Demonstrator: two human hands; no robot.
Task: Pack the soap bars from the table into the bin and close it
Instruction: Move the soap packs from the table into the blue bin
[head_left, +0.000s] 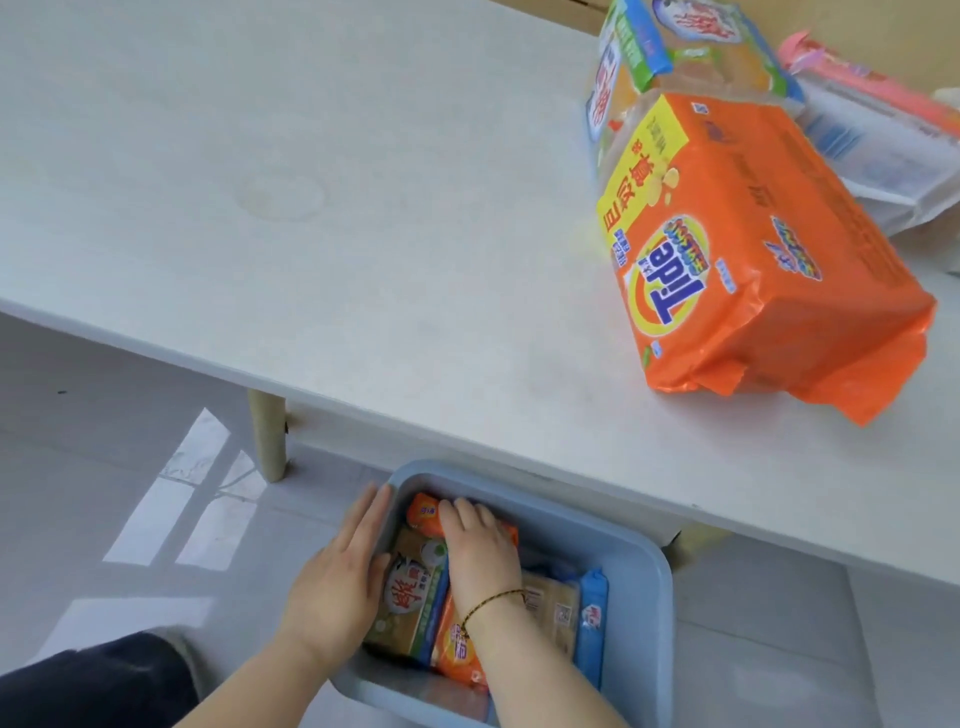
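A light-blue bin (644, 587) stands on the floor below the table's front edge, holding several wrapped soap bars. My right hand (480, 545) is inside it, fingers curled over an orange-wrapped soap bar (423, 512) at the far end. My left hand (343, 566) lies flat with straight fingers against the bin's left wall. A green-and-tan soap bar (410, 587) lies between my hands, and a blue-wrapped bar (592, 623) stands on edge at the right. A large orange Tide soap pack (753, 260) lies on the white table (311, 208). No lid is in view.
Behind the Tide pack lie a clear multi-pack of soap with green and blue labels (675, 57) and a pink-and-white package (872, 119), near the table's right end. A wooden table leg (267, 436) stands left of the bin. Grey tiled floor surrounds it.
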